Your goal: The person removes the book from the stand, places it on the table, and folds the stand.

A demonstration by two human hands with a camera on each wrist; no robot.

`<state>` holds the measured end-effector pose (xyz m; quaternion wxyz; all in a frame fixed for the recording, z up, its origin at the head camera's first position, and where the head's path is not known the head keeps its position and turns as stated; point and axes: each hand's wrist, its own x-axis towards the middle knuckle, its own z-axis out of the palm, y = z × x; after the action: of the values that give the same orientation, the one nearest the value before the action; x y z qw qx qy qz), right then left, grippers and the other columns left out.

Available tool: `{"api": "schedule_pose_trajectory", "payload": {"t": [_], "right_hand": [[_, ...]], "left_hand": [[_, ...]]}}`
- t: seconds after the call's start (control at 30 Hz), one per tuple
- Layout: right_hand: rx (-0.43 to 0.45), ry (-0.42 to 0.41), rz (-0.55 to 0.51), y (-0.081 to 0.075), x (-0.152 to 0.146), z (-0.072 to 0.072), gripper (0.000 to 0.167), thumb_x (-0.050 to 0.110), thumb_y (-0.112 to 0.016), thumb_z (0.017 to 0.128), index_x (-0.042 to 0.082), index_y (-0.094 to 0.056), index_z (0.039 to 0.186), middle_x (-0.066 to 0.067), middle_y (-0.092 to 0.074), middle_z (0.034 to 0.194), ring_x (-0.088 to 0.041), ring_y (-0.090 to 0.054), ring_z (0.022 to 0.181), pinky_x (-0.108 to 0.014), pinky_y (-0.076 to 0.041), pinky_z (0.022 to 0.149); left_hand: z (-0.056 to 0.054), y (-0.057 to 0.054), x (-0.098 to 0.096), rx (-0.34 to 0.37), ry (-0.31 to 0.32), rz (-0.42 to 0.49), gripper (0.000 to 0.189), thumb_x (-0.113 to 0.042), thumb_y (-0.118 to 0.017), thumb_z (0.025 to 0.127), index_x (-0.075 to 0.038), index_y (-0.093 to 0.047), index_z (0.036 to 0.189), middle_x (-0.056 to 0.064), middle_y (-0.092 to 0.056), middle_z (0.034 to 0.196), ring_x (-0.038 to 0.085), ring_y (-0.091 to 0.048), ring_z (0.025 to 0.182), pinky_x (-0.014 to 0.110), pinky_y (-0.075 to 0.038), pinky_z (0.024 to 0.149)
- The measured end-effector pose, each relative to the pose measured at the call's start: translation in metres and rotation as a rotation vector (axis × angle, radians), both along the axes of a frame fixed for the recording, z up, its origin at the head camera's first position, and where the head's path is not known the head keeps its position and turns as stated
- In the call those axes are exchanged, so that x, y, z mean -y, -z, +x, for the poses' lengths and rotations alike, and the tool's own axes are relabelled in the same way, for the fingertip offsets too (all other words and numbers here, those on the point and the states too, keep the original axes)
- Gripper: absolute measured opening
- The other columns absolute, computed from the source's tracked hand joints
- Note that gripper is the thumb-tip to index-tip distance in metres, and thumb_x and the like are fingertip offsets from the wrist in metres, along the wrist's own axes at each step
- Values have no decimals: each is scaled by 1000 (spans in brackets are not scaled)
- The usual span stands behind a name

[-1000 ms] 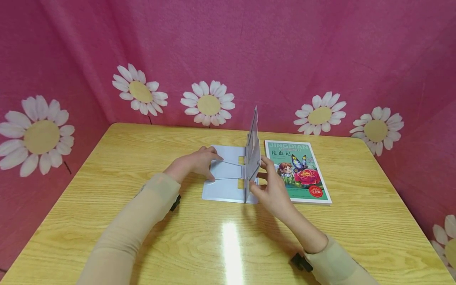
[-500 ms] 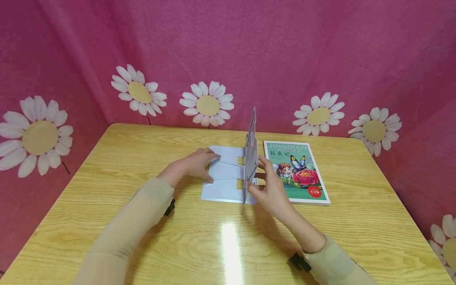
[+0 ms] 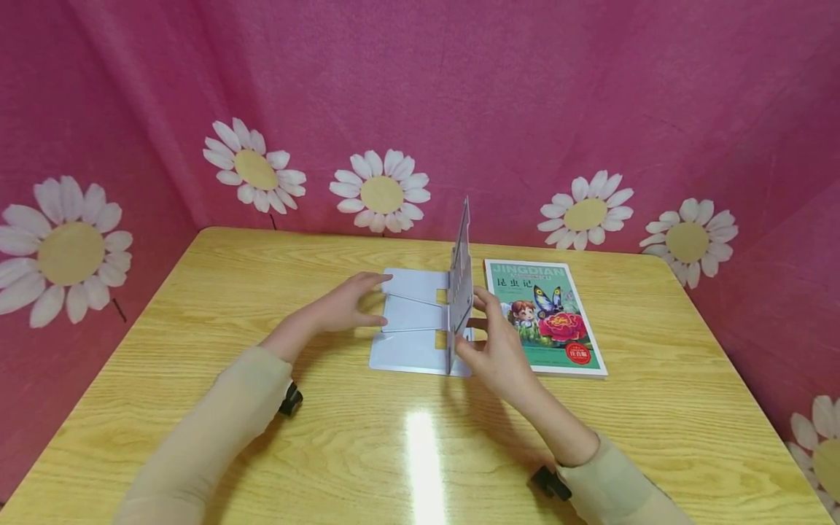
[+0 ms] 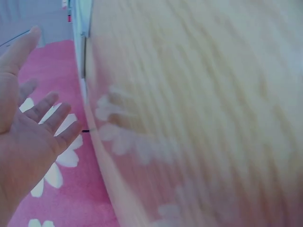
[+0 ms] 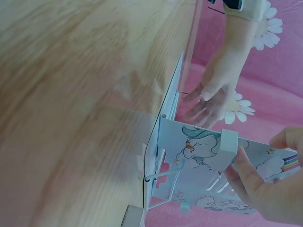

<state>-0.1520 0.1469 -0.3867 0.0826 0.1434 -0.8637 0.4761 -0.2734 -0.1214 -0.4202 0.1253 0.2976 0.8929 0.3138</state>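
Observation:
A pale metal book stand stands mid-table, its flat base on the wood and its panel upright. Unicorns, a cloud and a rainbow decorate the printed face in the right wrist view, where a pale block-like clip sticks out. My right hand holds the panel from the right, bent fingers beside the clip and thumb near the panel's edge. At the base's left edge, my left hand is spread with thumb and fingers apart, gripping nothing. The left wrist view shows its palm and straight fingers.
A green-covered book with a butterfly and a red flower lies flat just right of the stand, close to my right hand. The wooden table ends at a pink curtain with daisies behind it.
My left hand has come off the base plate and drawn back to the left, its fingers spreading. My right hand and the stand have stayed in place.

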Motion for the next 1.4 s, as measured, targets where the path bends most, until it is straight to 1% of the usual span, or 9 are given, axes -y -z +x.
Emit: {"api": "schedule_pose_trajectory", "payload": {"t": [0.13, 0.23, 0.37, 0.53, 0.73, 0.83, 1.0, 1.17, 1.4], "right_hand": [[-28, -17, -11, 1, 1, -2, 73, -2, -64, 79, 9, -28, 142, -20, -46, 138, -30, -62, 102, -38, -57, 75], [-24, -20, -16, 0, 2, -2, 72, -2, -64, 79, 9, -30, 141, -19, -48, 136, -29, -63, 100, -34, -58, 73], [-14, -19, -3, -3, 5, -3, 70, -1, -65, 79, 11, -33, 140, -16, -50, 133, -28, -64, 98, -30, -58, 70], [-29, -25, -5, -3, 9, -4, 71, -3, -65, 77, 14, -35, 139, -16, -52, 130, -29, -65, 97, -28, -58, 69], [-41, -6, 16, -4, 14, -3, 72, -3, -65, 75, 16, -37, 139, -13, -54, 130, -27, -66, 96, -26, -57, 69], [-46, 2, 35, -5, 16, -3, 70, -1, -67, 76, 16, -39, 138, -12, -55, 128, -26, -66, 96, -29, -58, 69], [-56, -3, 66, -5, 20, -4, 68, 2, -68, 79, 19, -40, 138, -10, -54, 127, -25, -66, 96, -32, -58, 68], [-69, -2, 94, -5, 24, -5, 65, 2, -67, 78, 17, -42, 136, -9, -55, 126, -24, -66, 95, -28, -58, 66], [-108, 2, 131, -4, 30, -6, 58, 1, -67, 76, 9, -47, 129, -10, -57, 123, -24, -65, 94, -28, -58, 67]], "left_hand": [[7, -8, 5, -11, -38, 64, 77, -31, -71, 84, -18, -30, 148, 11, -29, 150, 30, -26, 138, 52, -26, 111], [13, -14, 6, 7, -61, 143, 74, -29, -70, 86, -20, -31, 148, 8, -30, 151, 30, -27, 138, 52, -27, 111], [19, -21, 5, 27, -87, 249, 71, -26, -69, 87, -23, -32, 147, 3, -33, 149, 27, -32, 135, 48, -28, 111], [27, -31, 1, -8, -94, 339, 66, -26, -67, 89, -21, -34, 146, 1, -36, 147, 22, -35, 133, 44, -31, 110], [38, -47, -10, -33, -94, 424, 70, -28, -68, 88, -19, -32, 147, 5, -38, 147, 21, -38, 132, 43, -35, 108], [43, -56, -18, -32, -91, 451, 70, -29, -67, 88, -20, -32, 148, 5, -39, 146, 21, -39, 132, 43, -36, 107], [48, -70, -33, -3, -93, 467, 67, -31, -64, 90, -23, -32, 147, 2, -41, 145, 18, -40, 131, 40, -37, 107], [49, -79, -46, 6, -119, 466, 62, -33, -62, 91, -25, -34, 146, 3, -45, 142, 20, -44, 128, 40, -40, 104], [49, -88, -58, 25, -139, 488, 62, -29, -63, 91, -17, -36, 145, 11, -50, 137, 27, -50, 123, 43, -44, 101]]}}
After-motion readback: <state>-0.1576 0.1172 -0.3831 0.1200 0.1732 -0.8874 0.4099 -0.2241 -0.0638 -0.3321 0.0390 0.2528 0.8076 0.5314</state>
